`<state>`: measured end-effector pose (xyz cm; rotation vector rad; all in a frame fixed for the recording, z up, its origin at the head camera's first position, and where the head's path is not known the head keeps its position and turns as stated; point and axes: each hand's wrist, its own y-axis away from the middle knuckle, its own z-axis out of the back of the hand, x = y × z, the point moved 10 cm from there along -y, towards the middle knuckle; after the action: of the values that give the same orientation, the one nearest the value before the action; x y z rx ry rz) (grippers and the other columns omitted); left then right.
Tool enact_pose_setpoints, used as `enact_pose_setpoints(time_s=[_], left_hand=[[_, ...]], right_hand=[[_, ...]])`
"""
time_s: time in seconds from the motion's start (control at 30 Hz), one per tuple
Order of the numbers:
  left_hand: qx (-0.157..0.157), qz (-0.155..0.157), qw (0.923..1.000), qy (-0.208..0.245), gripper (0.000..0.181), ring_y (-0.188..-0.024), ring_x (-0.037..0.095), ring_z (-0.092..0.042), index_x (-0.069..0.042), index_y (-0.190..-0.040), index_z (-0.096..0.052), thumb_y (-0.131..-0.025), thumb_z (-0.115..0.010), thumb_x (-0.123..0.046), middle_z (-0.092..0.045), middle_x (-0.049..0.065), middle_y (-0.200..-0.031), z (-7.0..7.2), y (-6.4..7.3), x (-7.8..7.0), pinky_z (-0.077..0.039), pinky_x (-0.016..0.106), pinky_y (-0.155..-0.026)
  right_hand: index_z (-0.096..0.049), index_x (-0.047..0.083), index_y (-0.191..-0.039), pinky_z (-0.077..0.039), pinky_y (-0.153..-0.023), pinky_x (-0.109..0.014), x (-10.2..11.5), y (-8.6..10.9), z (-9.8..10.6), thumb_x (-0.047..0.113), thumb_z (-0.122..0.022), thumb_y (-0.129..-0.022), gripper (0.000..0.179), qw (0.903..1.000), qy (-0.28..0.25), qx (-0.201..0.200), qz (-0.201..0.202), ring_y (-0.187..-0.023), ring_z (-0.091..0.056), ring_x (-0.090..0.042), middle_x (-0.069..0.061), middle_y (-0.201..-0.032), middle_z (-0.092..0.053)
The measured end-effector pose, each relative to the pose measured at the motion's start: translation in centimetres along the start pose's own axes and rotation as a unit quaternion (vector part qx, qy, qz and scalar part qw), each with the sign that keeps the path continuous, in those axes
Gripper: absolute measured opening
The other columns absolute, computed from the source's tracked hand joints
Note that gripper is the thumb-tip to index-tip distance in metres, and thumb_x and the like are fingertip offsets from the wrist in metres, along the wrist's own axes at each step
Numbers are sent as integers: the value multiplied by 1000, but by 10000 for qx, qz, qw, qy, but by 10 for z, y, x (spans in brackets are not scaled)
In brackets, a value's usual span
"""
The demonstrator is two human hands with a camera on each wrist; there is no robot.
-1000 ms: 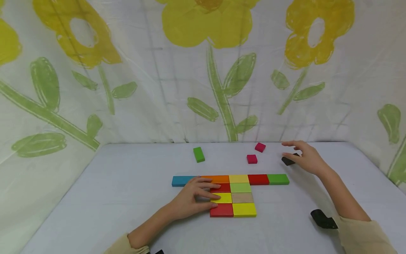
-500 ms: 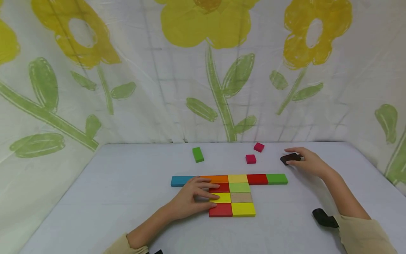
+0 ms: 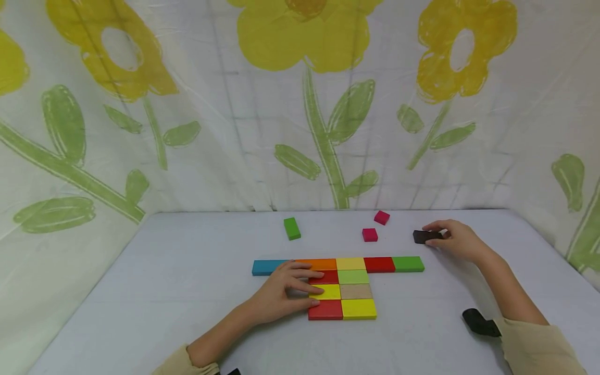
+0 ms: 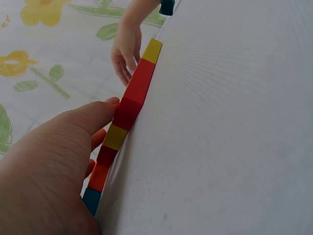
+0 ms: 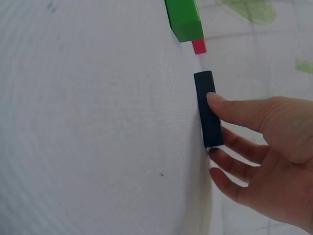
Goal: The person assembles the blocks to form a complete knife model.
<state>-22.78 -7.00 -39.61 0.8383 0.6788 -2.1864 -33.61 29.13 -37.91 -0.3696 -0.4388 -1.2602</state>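
Observation:
In the head view my right hand (image 3: 457, 242) pinches a black block (image 3: 424, 237) between thumb and fingers at the back right of the table. The right wrist view shows the thumb on the long side of this block. My left hand (image 3: 281, 294) rests on the left side of a flat T-shaped layout of coloured blocks, its fingers extended. A blue block (image 3: 267, 267), an orange block (image 3: 319, 264), a pale yellow block (image 3: 350, 264), a dark red block (image 3: 379, 264) and a green block (image 3: 408, 264) form the crossbar. Below it run two columns, including a tan block (image 3: 355, 291).
Behind the layout lie a loose green block (image 3: 292, 228) and two crimson blocks, one nearer (image 3: 370, 235) and one farther back (image 3: 382, 217). The white table (image 3: 187, 323) ends at a flower-patterned curtain (image 3: 225, 156). A black device (image 3: 480, 323) sits at the right sleeve.
My right hand has come down onto the black block and pinched it. The block has turned from slanted to nearly parallel with the table's back edge. The left hand stays in place.

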Motion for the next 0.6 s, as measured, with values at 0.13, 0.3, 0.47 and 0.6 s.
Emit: enact_pose_setpoints(time_s=[0.13,0.3,0.47,0.6], left_hand=[[13,28,10000,-10,28,-143,24,-51,-22,-122,-82,-94,-80,-26,-68,-6,-142,0,0,0,-26,69,-122],[22,29,10000,-28,28,-142,24,-51,-22,-122,-82,-94,-80,-26,-68,-6,-142,0,0,0,-26,69,-121],[37,29,10000,7,28,-142,24,-50,-22,-122,-82,-94,-80,-27,-68,-7,-142,0,0,0,-28,68,-120],[26,25,10000,10,28,-143,24,-49,-23,-122,-82,-95,-80,-27,-68,-7,-142,0,0,-1,-30,68,-119]], right_hand=[[-70,-7,-122,-45,-77,-39,1,1,0,13,-78,-95,34,10000,7,-59,17,-91,-60,-30,-30,-117,-67],[-70,-6,-120,-45,-76,-38,2,2,1,13,-78,-94,33,10000,18,-64,17,-89,-58,-27,-29,-115,-68],[-71,-4,-120,-45,-76,-37,5,3,3,15,-78,-94,33,10000,70,-50,25,-88,-58,-25,-26,-114,-68],[-71,-4,-120,-45,-74,-36,10,4,5,16,-78,-94,33,9999,100,-57,90,-88,-58,-24,-25,-113,-68]])
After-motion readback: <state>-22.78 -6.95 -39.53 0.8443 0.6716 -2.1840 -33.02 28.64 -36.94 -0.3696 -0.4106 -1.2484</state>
